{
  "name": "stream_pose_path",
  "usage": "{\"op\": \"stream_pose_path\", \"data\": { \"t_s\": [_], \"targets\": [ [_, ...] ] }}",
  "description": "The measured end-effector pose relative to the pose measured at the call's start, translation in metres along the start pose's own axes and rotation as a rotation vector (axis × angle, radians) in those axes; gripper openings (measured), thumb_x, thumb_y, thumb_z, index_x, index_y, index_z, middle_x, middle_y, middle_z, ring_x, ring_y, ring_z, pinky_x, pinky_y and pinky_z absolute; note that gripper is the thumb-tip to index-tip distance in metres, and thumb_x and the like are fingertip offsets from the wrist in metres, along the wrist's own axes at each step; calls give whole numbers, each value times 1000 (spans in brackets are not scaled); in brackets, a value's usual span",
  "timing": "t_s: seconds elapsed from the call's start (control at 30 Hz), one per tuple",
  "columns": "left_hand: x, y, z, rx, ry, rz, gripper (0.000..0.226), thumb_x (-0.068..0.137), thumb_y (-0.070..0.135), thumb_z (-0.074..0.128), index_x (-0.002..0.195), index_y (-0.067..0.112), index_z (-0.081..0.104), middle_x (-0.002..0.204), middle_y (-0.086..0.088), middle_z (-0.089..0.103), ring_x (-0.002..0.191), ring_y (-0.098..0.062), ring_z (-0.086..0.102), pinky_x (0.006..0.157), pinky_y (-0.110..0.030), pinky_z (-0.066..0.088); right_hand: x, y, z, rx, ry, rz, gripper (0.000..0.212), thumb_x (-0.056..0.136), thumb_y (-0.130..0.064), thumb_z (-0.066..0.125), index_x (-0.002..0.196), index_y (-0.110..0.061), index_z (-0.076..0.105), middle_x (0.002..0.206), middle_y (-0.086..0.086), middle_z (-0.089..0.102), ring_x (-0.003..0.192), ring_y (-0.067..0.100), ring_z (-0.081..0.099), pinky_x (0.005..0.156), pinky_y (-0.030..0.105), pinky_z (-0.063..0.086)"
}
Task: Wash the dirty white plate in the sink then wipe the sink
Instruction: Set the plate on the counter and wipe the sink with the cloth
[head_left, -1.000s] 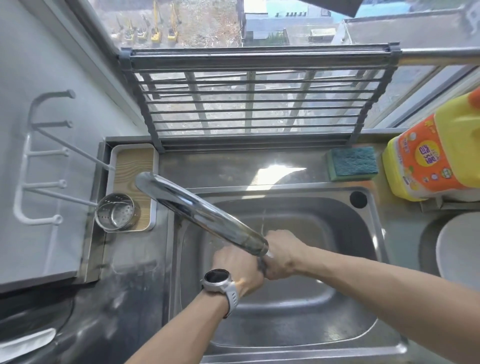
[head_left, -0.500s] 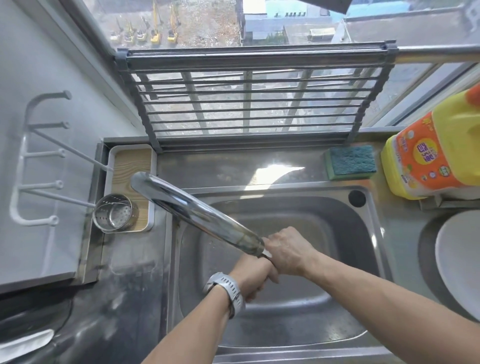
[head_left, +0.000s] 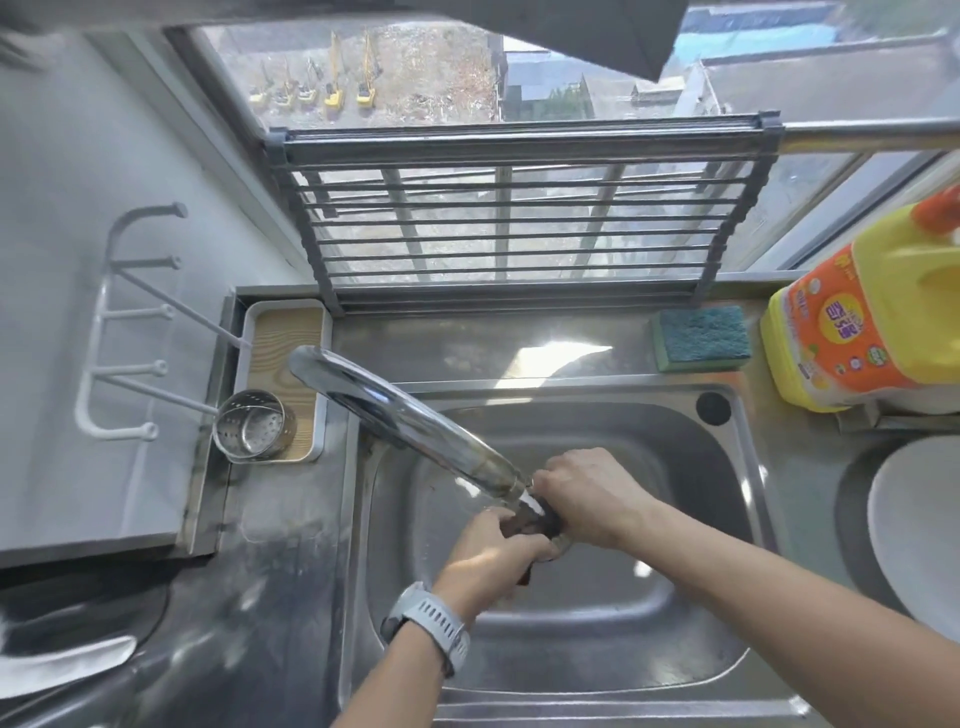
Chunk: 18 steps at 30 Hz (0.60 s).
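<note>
Over the steel sink (head_left: 649, 597), my left hand (head_left: 488, 551) and my right hand (head_left: 592, 499) are closed together on a small dark brown cloth (head_left: 535, 524). They hold it right under the spout of the chrome faucet (head_left: 395, 410), and a short white stream of water falls onto it. The white plate (head_left: 914, 535) lies on the counter to the right of the sink, partly cut off by the frame edge. The sink basin holds no dishes.
A blue-green sponge (head_left: 701, 338) lies behind the sink, with a yellow and orange detergent jug (head_left: 872, 322) at the back right. A metal utensil cup (head_left: 254, 426) stands on a tray at the left. A grey rack (head_left: 509, 218) leans against the window.
My hands have turned and shifted a little under the spout, and the dark cloth now shows between them. The view has tilted up slightly.
</note>
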<state>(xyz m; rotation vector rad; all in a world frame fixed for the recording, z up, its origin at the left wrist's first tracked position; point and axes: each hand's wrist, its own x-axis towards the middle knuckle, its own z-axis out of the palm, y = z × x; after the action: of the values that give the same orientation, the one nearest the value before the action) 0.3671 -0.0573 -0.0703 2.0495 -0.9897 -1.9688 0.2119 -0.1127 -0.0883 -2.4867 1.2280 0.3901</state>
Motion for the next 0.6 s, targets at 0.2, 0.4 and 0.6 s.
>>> {"op": "stream_pose_path", "data": {
  "t_s": [0.2,0.4,0.6],
  "targets": [
    [-16,16,-59,-748,265,194,39,98,37,56,122,6,64,120,-16,70,112,-27,68,94,-36,51,-27,0,-34,310,-42,222,19,75,-30,67,81,-28,49,84,-8,48,78,19,46,61,30,37],
    [-14,32,-58,-1120,262,106,53,103,41,57,138,1,54,128,-19,65,117,-28,65,92,-35,53,-50,-14,-40,588,-45,424,43,58,-41,75,90,-26,50,87,-9,65,81,18,62,69,36,54],
    [-1,34,-46,-1142,400,151,25,105,25,56,117,5,66,121,-21,71,104,-26,73,77,-29,58,-71,-11,-44,677,-34,489,43,57,-43,78,88,-29,51,87,-8,68,80,16,65,72,35,56]
  ]
}}
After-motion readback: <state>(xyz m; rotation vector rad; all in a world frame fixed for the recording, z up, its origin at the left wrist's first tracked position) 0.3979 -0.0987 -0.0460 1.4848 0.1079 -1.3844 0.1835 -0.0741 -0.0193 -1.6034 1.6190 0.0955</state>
